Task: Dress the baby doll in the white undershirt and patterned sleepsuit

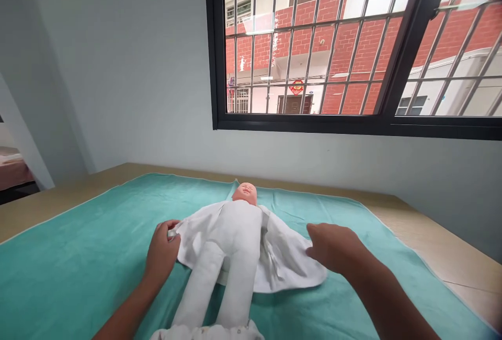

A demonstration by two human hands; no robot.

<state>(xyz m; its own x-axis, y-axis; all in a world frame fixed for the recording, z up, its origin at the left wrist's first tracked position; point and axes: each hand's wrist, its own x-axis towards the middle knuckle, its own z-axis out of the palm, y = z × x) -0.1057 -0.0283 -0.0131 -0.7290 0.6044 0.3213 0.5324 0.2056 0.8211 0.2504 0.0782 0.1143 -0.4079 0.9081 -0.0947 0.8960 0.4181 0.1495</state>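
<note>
A baby doll (235,246) with a white cloth body lies on its back, head toward the wall, on an opened white garment (286,261) spread on a teal cloth (78,256). My left hand (161,253) pinches the garment's left edge beside the doll's hip. My right hand (333,246) rests on the garment's right flap, its fingers curled down onto the fabric. More white fabric (207,332) lies at the doll's feet by the lower edge of the view.
The teal cloth covers a tan table (443,235) set against a pale wall. Above it is a black-framed barred window (353,47) facing a red brick building. A doorway opens at far left (11,172).
</note>
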